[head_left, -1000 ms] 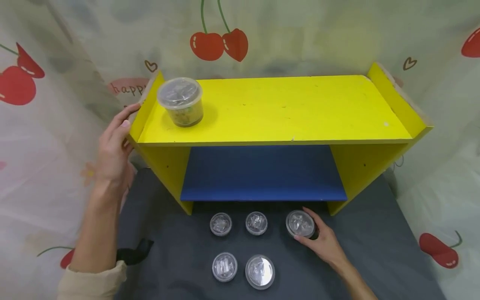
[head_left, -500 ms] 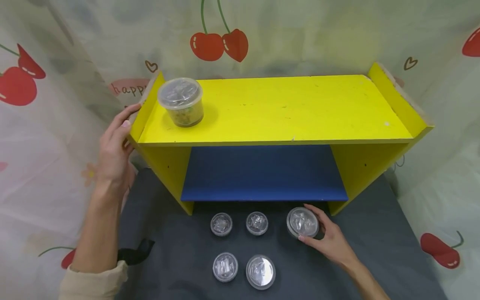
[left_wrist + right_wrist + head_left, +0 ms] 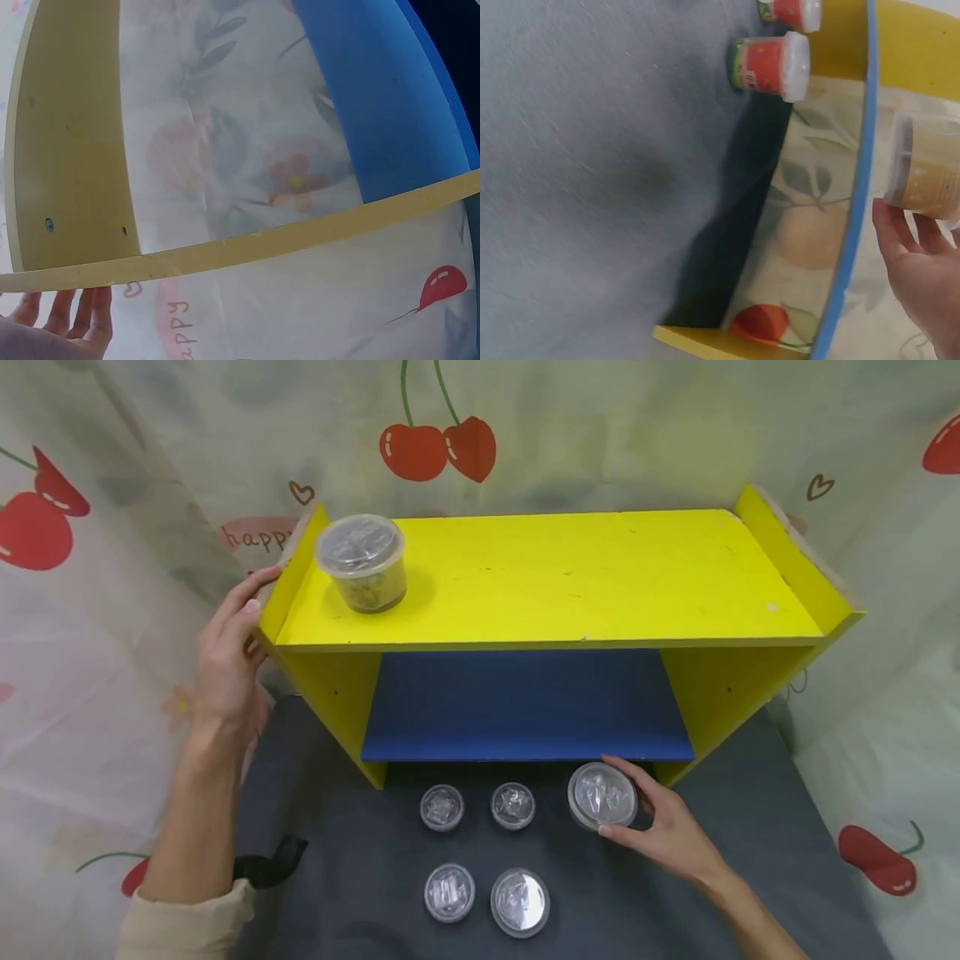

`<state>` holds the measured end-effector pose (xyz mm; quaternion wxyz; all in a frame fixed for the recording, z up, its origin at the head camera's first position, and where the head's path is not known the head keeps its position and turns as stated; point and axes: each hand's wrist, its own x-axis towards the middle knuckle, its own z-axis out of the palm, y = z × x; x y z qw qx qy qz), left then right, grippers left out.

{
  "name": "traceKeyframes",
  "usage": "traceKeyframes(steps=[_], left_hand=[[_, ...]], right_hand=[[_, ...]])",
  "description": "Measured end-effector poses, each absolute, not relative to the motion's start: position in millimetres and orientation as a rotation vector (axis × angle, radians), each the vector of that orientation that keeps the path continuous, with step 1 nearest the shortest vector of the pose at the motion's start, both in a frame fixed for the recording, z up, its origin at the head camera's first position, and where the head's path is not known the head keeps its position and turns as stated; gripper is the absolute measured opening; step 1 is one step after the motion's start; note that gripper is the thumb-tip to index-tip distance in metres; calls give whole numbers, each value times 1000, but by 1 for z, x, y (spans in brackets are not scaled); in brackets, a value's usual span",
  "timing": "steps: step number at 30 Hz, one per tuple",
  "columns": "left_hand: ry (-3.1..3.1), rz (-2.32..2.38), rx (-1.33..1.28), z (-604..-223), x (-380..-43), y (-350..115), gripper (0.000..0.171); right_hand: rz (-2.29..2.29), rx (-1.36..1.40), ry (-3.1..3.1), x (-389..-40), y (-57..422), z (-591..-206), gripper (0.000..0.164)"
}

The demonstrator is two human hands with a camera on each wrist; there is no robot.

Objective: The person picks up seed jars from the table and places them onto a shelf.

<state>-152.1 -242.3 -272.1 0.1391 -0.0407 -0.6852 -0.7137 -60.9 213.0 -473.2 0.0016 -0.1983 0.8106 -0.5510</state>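
Observation:
My right hand [image 3: 663, 827] grips a clear round plastic tub [image 3: 602, 795] with a lid, thumb at the near side and fingers at the far side. In the head view the tub is just in front of the blue lower shelf [image 3: 528, 706]; the right wrist view shows the tub's tan contents [image 3: 930, 169] and my fingers under one side. My left hand [image 3: 228, 660] touches the outer left side of the yellow shelf unit [image 3: 562, 581], fingertips against the panel in the left wrist view. A similar lidded tub [image 3: 363, 564] stands at the left of the top board.
On the dark grey cloth, two small lidded cups [image 3: 442, 808] stand near the shelf's foot, and two more round tubs [image 3: 520, 903] are closer to me. A black object [image 3: 272, 864] lies by my left forearm. A cherry-print curtain [image 3: 585, 435] hangs behind and at both sides.
My right hand has raised the tub and moved it a little forward, toward the shelf's blue board. The left hand stays at the side panel.

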Motion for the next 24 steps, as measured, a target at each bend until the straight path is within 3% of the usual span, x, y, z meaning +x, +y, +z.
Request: traceKeyframes(steps=[10,24], left_hand=[[-1976,-2054,-114,-272,-153,-243,40],[-1915,-2097,-138,-277,-157,-239,38]], right_hand=[[-1736,-746,2461,-69,210,-444,91],[-1673,-799,2491,-69,205,-408,86]])
